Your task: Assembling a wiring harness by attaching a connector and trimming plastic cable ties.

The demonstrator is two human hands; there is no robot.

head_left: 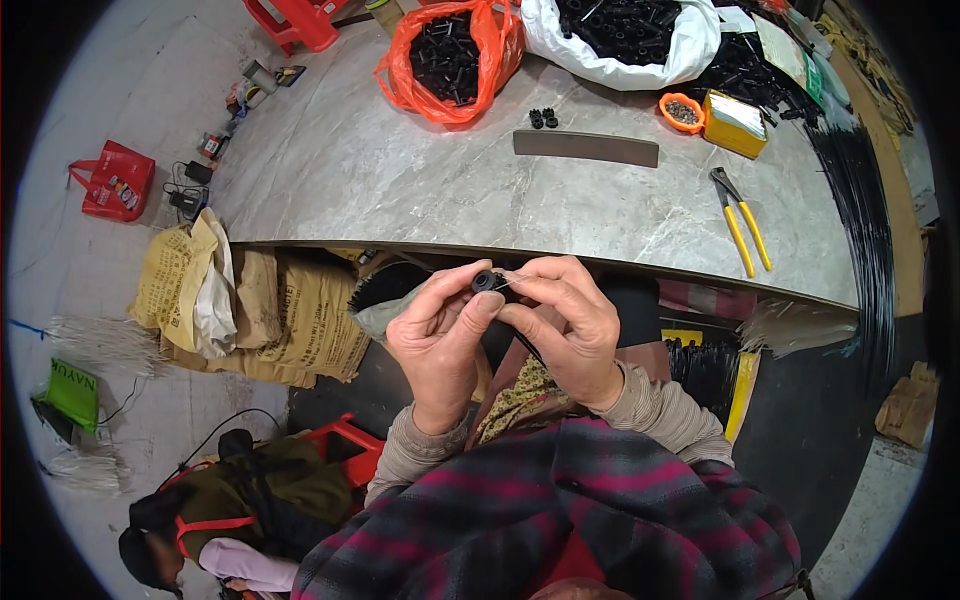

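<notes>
Just off the table's front edge, my left hand point(440, 345) grips a small round black plastic part point(485, 281) between thumb and fingers, its ringed end facing up. Close against it, my right hand point(570, 325) pinches a thin, pale, wire-like piece point(508, 284) at the part's side. A black strand point(527, 345) hangs below the right fingers; where it joins is hidden. On the table beyond lie several small black parts point(543, 118) beside a flat grey-brown bar point(585, 148).
Yellow-handled nippers point(741, 222) lie right of centre. An orange bowl point(682, 113) of small bits, a yellow box point(735, 125), a red bag point(497, 75) and a white sack point(620, 75) line the back. Black strands point(852, 230) drape over the right edge. A co-worker point(250, 500) sits lower left.
</notes>
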